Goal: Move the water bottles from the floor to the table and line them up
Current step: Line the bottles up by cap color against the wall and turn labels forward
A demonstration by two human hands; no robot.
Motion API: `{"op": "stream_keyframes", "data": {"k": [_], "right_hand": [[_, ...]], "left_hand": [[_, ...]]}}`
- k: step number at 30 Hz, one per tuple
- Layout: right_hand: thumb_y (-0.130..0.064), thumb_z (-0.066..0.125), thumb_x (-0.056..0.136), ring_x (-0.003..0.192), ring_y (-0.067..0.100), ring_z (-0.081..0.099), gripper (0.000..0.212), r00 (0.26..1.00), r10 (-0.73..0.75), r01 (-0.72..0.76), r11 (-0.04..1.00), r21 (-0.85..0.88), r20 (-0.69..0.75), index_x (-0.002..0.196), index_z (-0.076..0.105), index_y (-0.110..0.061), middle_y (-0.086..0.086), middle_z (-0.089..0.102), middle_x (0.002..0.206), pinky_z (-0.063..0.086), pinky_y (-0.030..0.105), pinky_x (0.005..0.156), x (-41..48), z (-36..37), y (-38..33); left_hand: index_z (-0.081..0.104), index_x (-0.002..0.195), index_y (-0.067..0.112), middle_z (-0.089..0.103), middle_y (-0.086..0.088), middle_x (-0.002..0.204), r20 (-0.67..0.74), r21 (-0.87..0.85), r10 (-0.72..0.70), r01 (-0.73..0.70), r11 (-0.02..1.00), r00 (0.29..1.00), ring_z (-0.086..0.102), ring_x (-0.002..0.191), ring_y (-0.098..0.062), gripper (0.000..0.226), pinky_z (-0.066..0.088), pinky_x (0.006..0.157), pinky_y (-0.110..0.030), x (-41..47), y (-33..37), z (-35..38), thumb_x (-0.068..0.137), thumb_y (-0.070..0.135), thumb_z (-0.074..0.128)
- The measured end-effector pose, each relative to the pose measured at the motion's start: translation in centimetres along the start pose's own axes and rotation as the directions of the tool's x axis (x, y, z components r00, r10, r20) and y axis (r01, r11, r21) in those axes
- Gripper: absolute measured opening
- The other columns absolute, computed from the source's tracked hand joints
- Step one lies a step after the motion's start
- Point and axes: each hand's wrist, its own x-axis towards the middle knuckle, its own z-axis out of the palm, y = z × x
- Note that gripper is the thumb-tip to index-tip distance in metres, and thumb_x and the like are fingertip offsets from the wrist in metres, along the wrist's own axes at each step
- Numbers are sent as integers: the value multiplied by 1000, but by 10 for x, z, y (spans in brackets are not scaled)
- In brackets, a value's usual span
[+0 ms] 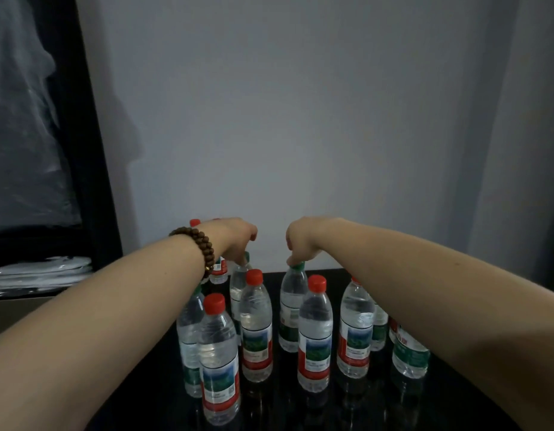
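While both of our hands reach over the front bottles to the back of the black table (337, 409), each is pinched down on the cap of a green-capped bottle: the left hand (235, 241), with a bead bracelet (196, 244) on its wrist, has its fingertips closed around the top of the left green-capped bottle (238, 284), and the right hand (300, 241) is curled shut on the cap of the right green-capped bottle (289, 309). We judge the step to be setting or nudging these two into a back row behind the red-capped bottles (314, 334), several of which stand upright in front, with more green-labelled ones partly hidden under our forearms. To do it well we should keep the bottles upright and move them by their caps with small, slow slides, matching their spacing to the row in front. Our forearms pass close above the near bottles, so we should lift our elbows when we pull back, or a sleeve-level brush could topple one and knock down its neighbours. Whether any bottles remain on the floor we cannot tell from here.
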Motion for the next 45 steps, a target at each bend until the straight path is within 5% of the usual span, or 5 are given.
{"op": "stream_keyframes", "data": {"k": [10,19,24,32,45], "right_hand": [[-36,82,87,94,30,76,57,952,-34,11,997,79,303,130,64,-2,13,74,116,60,46,90,45,27,-10],[-29,79,90,93,26,74,46,980,-25,24,1000,9,199,123,64,0,13,72,111,61,37,85,54,30,-4],[-30,79,90,64,17,59,33,992,-19,25,999,-48,122,100,62,-3,5,58,75,46,26,52,63,35,11],[-27,78,91,55,14,51,27,994,36,-22,990,-137,100,93,59,-7,4,53,72,39,23,41,91,45,52],[-18,80,89,55,13,54,39,998,68,-65,991,-119,19,66,50,-9,3,54,61,45,26,51,162,64,107]], "left_hand": [[57,126,15,66,-6,115,257,110,27,-57,992,966,69,98,-23,57,61,85,-37,34,3,33,78,14,87],[52,119,14,62,-5,110,209,6,83,-86,996,975,68,95,-22,41,56,70,-30,51,2,39,87,8,77],[53,124,13,60,-4,113,166,12,96,-99,995,981,63,98,-22,41,59,81,-32,71,6,44,91,10,76],[51,114,20,58,2,102,151,-126,133,-114,985,980,70,81,-14,45,52,57,-22,113,18,46,84,29,84],[48,100,23,59,2,94,114,-169,187,-166,971,976,71,68,-12,39,47,47,-19,200,53,46,85,29,84]]}}
